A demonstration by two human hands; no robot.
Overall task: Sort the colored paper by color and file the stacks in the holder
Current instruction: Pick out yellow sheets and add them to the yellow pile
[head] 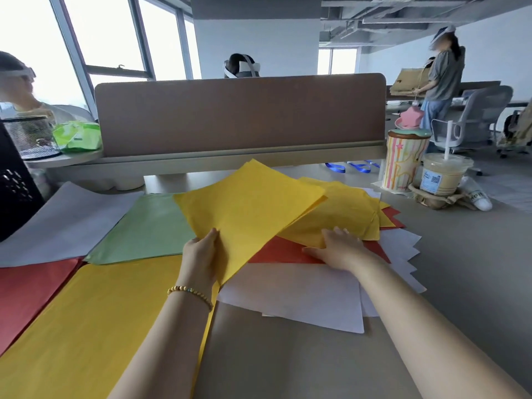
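Item: paper sorting, in progress, desk (288, 361).

Left hand (201, 254): pinches the near corner of a few lifted yellow sheets (247, 203), thumb on top, sheets raised and tilted above the desk.

Right hand (339, 249): fingers spread flat, pressing on the mixed pile (345, 214) at centre right, where yellow lies over red and white.

Sorted stacks, left side: yellow stack (95, 321) nearest; red stack (28, 289) at the far left edge; green stack (146, 228) beyond them; white stack (63, 217) farthest left. White sheets (293, 295) also lie loose beneath the mixed pile.

Holder: a black slotted item (14, 182) at the left edge may be it; we cannot tell.

Handling note, in our judgement: we should keep the right hand flat so the pile does not slide, carry the lifted sheets low to the left, and square their edges on the yellow stack before letting go. Thin paper may buckle if held by one corner; a second supporting edge would help.

Also present: desk divider (239, 113), striped cup (403, 162), iced drink (443, 177).
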